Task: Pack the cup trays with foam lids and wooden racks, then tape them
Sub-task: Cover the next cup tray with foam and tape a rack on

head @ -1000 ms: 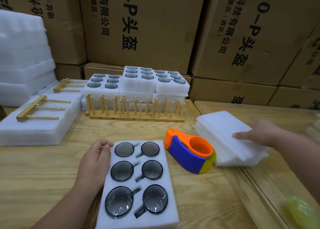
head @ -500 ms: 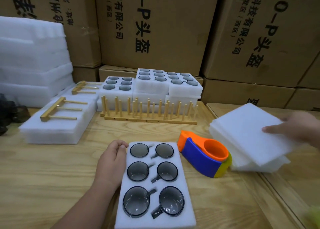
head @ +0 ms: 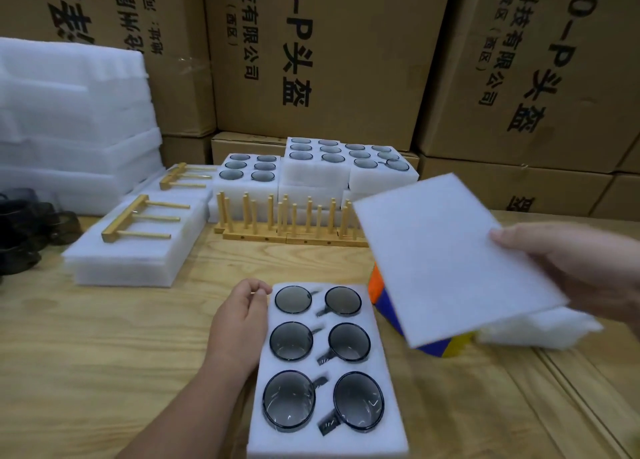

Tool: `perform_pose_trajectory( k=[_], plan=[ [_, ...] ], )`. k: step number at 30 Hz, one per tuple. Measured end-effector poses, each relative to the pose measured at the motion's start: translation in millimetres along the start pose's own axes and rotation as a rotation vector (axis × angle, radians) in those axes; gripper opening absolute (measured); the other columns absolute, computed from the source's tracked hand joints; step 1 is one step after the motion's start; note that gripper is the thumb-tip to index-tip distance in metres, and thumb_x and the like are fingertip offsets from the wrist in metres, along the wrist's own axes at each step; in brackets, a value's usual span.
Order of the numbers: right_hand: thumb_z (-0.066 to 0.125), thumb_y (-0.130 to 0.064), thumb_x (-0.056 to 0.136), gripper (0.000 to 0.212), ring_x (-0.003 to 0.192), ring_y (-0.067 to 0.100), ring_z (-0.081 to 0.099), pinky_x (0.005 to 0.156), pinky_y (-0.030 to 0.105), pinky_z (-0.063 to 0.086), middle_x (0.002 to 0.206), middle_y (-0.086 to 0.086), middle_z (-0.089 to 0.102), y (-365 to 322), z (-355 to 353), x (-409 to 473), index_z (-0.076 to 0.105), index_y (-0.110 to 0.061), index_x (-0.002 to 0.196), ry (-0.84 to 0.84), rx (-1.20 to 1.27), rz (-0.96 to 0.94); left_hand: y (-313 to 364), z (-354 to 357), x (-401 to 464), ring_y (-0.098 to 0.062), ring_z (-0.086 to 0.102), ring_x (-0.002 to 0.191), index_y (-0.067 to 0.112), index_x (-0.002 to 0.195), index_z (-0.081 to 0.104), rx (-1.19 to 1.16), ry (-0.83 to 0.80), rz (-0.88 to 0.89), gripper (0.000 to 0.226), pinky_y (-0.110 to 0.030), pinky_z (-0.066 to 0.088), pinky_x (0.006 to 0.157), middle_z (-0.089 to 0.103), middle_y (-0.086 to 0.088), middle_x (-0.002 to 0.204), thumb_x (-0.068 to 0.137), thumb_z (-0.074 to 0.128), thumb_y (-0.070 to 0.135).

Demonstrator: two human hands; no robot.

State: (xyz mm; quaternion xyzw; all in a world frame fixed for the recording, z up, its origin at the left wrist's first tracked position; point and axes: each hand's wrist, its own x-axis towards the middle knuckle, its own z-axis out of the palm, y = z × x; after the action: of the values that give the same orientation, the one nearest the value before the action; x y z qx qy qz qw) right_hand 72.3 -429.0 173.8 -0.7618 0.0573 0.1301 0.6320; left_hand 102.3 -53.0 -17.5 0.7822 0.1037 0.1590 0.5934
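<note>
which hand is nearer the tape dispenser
Right. The right hand holds the foam lid above the tape dispenser; the left hand rests beyond the cup tray.

A pale plywood table carries a white foam tray of six dark glass cups at the near middle. To its right sit an orange-and-blue tape dispenser and a stack of white foam sheets. Farther back stand wooden peg racks; at left lie flat foam packs and dark cups.
</note>
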Motion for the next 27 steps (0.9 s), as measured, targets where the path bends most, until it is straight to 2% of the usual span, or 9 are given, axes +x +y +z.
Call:
perform_pose_trajectory(
  k=[1,4,7,10,14,18,20,24,27],
  plan=[
    [0.066,-0.033,0.078,0.047,0.096,0.033,0.076,0.070,0.038,0.060,0.113,0.020,0.075,2.7,31.5,-0.6,0.074,-0.003,0.113,-0.033,0.045,0.091,0.2,-0.2,-0.4,-0.020,0.063,0.069,0.039,0.089,0.062,-0.008,-0.004,-0.001,0.023,-0.040,0.052,0.066,0.071,0.008,0.074,0.101,0.051,0.023],
    [0.067,-0.027,0.081,0.044,0.097,0.035,0.075,0.072,0.037,0.062,0.110,0.021,0.075,38.7,66.5,5.3,0.070,0.003,0.113,-0.074,0.082,0.082,0.2,-0.4,-0.7,-0.019,0.062,0.068,0.038,0.088,0.063,-0.027,-0.008,0.000,0.024,-0.042,0.051,0.067,0.071,0.005,0.074,0.101,0.051,0.022],
    [0.067,-0.021,0.093,0.020,0.089,0.029,0.076,0.076,0.039,0.058,0.103,0.019,0.077,62.1,96.3,8.3,0.068,-0.002,0.100,-0.016,0.133,0.081,1.2,0.2,-0.3,-0.017,0.061,0.067,0.040,0.086,0.063,-0.033,-0.008,0.001,0.026,-0.041,0.051,0.067,0.071,0.006,0.075,0.100,0.052,0.021],
    [0.067,-0.020,0.096,0.016,0.078,0.025,0.076,0.063,0.034,0.058,0.095,0.016,0.078,80.8,116.3,12.7,0.069,-0.007,0.088,0.025,0.125,0.083,0.8,-0.1,-0.2,-0.015,0.060,0.064,0.039,0.086,0.063,-0.051,-0.020,-0.004,0.025,-0.039,0.050,0.066,0.071,0.005,0.073,0.100,0.051,0.021],
    [0.070,-0.024,0.094,0.024,0.073,0.021,0.073,0.058,0.031,0.056,0.091,0.012,0.079,90.3,126.8,15.7,0.070,-0.001,0.100,0.076,0.013,0.035,0.4,-1.4,-1.3,-0.008,0.055,0.057,0.038,0.086,0.062,-0.053,-0.026,-0.001,0.024,-0.036,0.047,0.062,0.069,0.007,0.068,0.099,0.052,0.021],
    [0.072,-0.023,0.093,0.019,0.063,0.011,0.069,0.051,0.023,0.050,0.083,0.003,0.078,99.5,139.8,15.1,0.071,-0.005,0.097,0.065,-0.038,-0.022,2.7,-0.8,-2.0,-0.002,0.056,0.056,0.041,0.083,0.063,-0.061,-0.019,0.026,0.026,-0.033,0.043,0.060,0.070,0.010,0.071,0.099,0.052,0.022],
    [0.071,-0.026,0.094,0.015,0.073,0.009,0.073,0.057,0.021,0.051,0.090,-0.002,0.079,106.1,145.3,16.8,0.073,-0.013,0.100,0.074,-0.011,-0.074,4.0,-0.2,-2.0,-0.003,0.053,0.054,0.040,0.082,0.062,-0.080,-0.029,0.028,0.028,-0.032,0.041,0.060,0.066,0.011,0.065,0.100,0.052,0.022],
    [0.064,-0.024,0.097,0.015,0.097,0.013,0.074,0.084,0.034,0.054,0.104,-0.006,0.079,120.1,155.3,29.1,0.074,-0.024,0.108,0.181,0.188,-0.165,4.3,0.2,-2.7,-0.006,0.045,0.050,0.038,0.081,0.062,-0.161,-0.051,0.028,0.021,-0.033,0.038,0.059,0.054,0.014,0.053,0.096,0.051,0.027],
    [0.058,-0.019,0.099,0.021,0.102,0.022,0.074,0.081,0.035,0.053,0.107,0.003,0.078,130.3,163.3,37.3,0.077,-0.018,0.109,0.189,0.335,-0.175,1.9,-0.2,-4.0,-0.014,0.042,0.050,0.038,0.081,0.062,-0.247,-0.073,0.005,0.015,-0.036,0.037,0.058,0.050,0.009,0.052,0.083,0.049,0.034]
  ],
)
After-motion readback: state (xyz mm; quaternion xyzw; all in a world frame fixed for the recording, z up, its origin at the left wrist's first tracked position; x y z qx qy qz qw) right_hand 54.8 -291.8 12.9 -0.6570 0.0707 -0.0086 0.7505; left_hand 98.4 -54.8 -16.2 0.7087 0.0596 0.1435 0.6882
